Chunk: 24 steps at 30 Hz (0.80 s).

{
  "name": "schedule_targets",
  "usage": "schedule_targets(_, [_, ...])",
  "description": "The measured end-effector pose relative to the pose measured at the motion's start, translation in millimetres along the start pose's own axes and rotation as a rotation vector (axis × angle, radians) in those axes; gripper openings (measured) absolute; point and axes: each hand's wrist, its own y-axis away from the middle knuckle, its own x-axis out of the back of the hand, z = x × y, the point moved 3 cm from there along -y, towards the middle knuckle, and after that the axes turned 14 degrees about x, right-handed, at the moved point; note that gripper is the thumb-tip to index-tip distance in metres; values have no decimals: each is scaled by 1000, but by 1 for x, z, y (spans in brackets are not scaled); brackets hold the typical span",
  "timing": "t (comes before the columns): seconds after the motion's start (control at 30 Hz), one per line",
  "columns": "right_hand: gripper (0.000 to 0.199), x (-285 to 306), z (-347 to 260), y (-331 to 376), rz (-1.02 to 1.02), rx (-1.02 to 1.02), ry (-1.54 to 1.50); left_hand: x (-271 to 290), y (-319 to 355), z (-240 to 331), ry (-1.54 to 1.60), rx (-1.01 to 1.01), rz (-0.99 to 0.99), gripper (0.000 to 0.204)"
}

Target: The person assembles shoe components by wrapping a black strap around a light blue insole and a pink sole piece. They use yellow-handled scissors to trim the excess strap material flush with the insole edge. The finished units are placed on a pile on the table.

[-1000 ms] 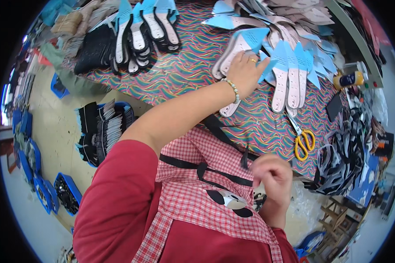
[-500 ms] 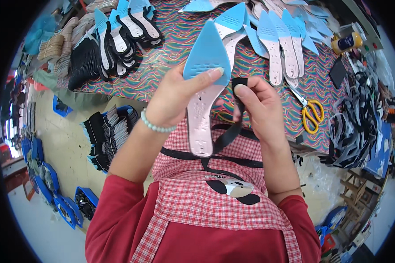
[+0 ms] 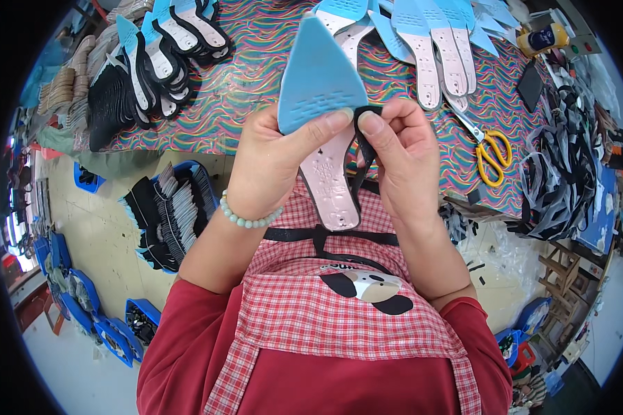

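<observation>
A pointed shoe insole (image 3: 322,76), blue at the toe and pale pink along the heel, is held up over my lap. My left hand (image 3: 273,155) grips it at the waist, thumb on the upper face and fingers behind. Pinched between thumb and fingers of my right hand (image 3: 405,152) is a black strip (image 3: 365,149). It lies against the insole's right edge, just below the blue part, and follows that edge toward the heel. The two thumbs are close together. Fingers behind the insole are hidden.
A patterned tablecloth (image 3: 242,76) covers the table. Black-edged insoles (image 3: 159,59) are piled at left, unedged ones (image 3: 426,66) at the back right. Yellow-handled scissors (image 3: 493,155) lie at right beside tangled black strips (image 3: 561,173). A blue basket (image 3: 201,187) of parts stands below left.
My right hand has brought the black strip leftward against the insole's edge. The insole's heel has swung slightly right, and the hanging strip now follows the edge. The view has shifted a little.
</observation>
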Motion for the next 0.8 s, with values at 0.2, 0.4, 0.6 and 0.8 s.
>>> schedule_targets(0.2, [16,6,-10,1,-146,429,515,-5,2,6,-393,-251,-34,19])
schedule_targets(0.4, [23,-6,-36,-23,-644,461,541,-13,-12,29,-573,-377,-253,38])
schedule_targets(0.6, [22,-8,-10,9,-254,-34,12,-15,-4,33,-120,-325,-261,46])
schedule_targets(0.8, [11,-4,-5,18,-325,297,312,-18,2,34,-196,-417,-159,44])
